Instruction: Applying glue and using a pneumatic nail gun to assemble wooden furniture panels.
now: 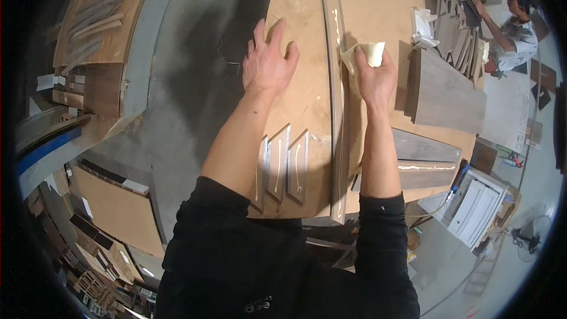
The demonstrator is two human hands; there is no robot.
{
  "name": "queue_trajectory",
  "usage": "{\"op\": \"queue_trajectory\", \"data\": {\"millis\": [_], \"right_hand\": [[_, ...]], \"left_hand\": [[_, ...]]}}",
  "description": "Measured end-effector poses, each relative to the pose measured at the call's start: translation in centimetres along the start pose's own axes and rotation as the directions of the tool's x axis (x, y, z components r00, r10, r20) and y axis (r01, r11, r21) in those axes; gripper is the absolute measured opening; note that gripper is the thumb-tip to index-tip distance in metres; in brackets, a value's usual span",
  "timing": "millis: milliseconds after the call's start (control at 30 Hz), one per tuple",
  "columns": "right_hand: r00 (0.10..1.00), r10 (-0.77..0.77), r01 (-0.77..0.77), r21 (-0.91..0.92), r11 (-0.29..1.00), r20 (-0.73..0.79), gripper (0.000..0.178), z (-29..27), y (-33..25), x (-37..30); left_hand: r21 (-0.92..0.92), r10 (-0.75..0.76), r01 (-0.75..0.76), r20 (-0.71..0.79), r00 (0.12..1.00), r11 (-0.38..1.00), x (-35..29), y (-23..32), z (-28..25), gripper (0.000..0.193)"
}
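1. Evidently, in the head view, a pale paste is being laid onto a long narrow strip point(338, 112), which lies lengthwise on the worktable point(304, 41), running from its far part to the near edge.

2. The right hand point(375, 77) has its thumb and fingers clamped on a cream soft bag point(372, 54), beside the strip's right edge. Whether the bag's tip touches the wood I cannot tell.

3. The left hand point(269, 68) is bare, its fingers spread apart, over the table's left edge. It grips nothing.

4. Paste shows in broken dabs at the strip's far end, with more near its close end. Three short slanted pieces point(277, 168) at lower left each bear a pale line, as does a board point(422, 176) right of the right forearm.

5. My judgement: the step in hand is beading this strip. The next move calls for even squeezing and a steady draw along the wood; the free hand could brace the strip, since it is slim and might slide sideways.
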State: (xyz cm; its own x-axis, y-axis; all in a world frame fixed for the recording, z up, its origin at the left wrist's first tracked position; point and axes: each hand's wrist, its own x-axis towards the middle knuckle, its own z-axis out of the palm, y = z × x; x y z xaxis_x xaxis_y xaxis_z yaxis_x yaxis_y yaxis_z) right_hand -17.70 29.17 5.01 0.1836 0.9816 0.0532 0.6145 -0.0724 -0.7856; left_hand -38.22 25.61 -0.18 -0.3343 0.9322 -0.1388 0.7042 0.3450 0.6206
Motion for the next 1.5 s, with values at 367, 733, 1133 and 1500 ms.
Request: {"op": "queue_trajectory", "data": {"millis": [367,733,1133,1500], "right_hand": [[0.742,0.603,-0.490,0.851,0.188,0.294,0.034,-7.3,3.4,-17.0],[0.686,0.222,-0.561,0.698,-0.446,0.693,0.044,-9.9,3.6,-32.5],[0.753,0.282,-0.444,0.776,-0.448,0.594,0.038,-11.7,3.1,-32.9],[0.770,0.270,-0.434,0.784,-0.443,0.578,0.041,-11.8,4.5,-34.9]], "left_hand": [[0.009,0.003,-0.003,-0.005,1.000,1.000,-0.1,0.0,0.1,0.061],[0.031,0.351,-0.351,-0.005,0.936,0.936,-2.2,-5.3,-1.5,0.061],[0.265,0.640,-0.681,0.231,0.733,0.683,-21.3,-6.2,-6.4,0.049],[0.247,0.711,-0.736,0.197,0.675,0.630,-23.1,-6.7,-5.9,0.040]]}}
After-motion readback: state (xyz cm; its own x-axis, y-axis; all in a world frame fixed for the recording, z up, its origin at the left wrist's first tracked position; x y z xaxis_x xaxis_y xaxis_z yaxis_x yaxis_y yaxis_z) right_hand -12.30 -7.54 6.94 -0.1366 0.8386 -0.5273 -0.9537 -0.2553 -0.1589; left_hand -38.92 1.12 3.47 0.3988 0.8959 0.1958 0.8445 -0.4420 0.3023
